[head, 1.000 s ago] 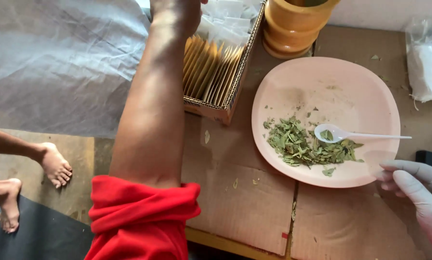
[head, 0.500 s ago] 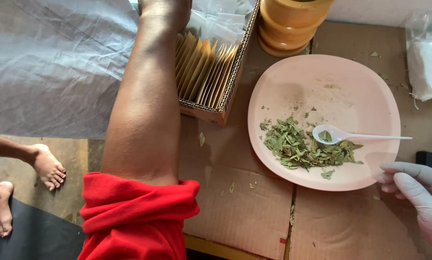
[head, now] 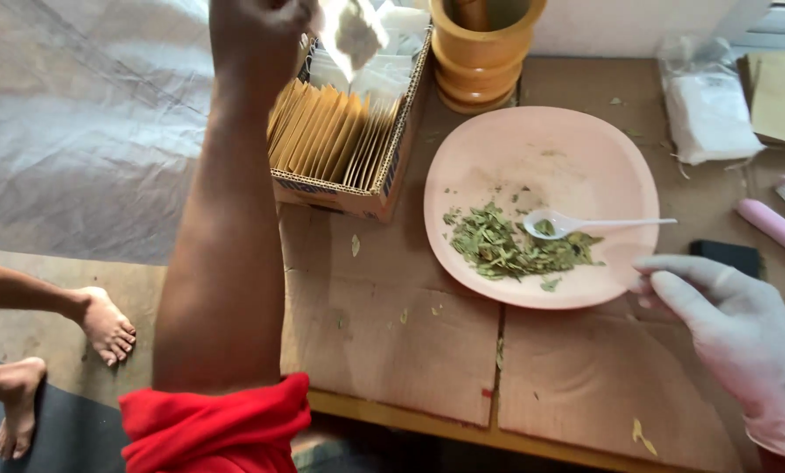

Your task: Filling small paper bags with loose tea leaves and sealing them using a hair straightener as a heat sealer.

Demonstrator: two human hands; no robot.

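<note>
My bare left hand (head: 256, 31) is stretched out over a cardboard box (head: 340, 188) at the top of the view and pinches a small white pouch (head: 350, 33) above it. The box holds a row of brown paper envelopes (head: 331, 136) and more white pouches behind them. My right hand (head: 734, 337), in a white glove, rests with its fingertips against the near rim of a pink plate (head: 541, 144). On the plate lie a heap of dried green leaves (head: 502, 247) and a white plastic spoon (head: 589, 224) with some leaf in its bowl.
A yellow wooden mortar (head: 484, 52) stands behind the plate. A clear bag of white material (head: 707, 109), a pink stick-like object (head: 773, 229) and a black item (head: 730, 257) lie at the right. Another person's bare feet (head: 103, 326) are on the floor at left.
My left hand has come up out of the box with a white pouch in its fingers. The gloved right hand stays at the plate's rim.
</note>
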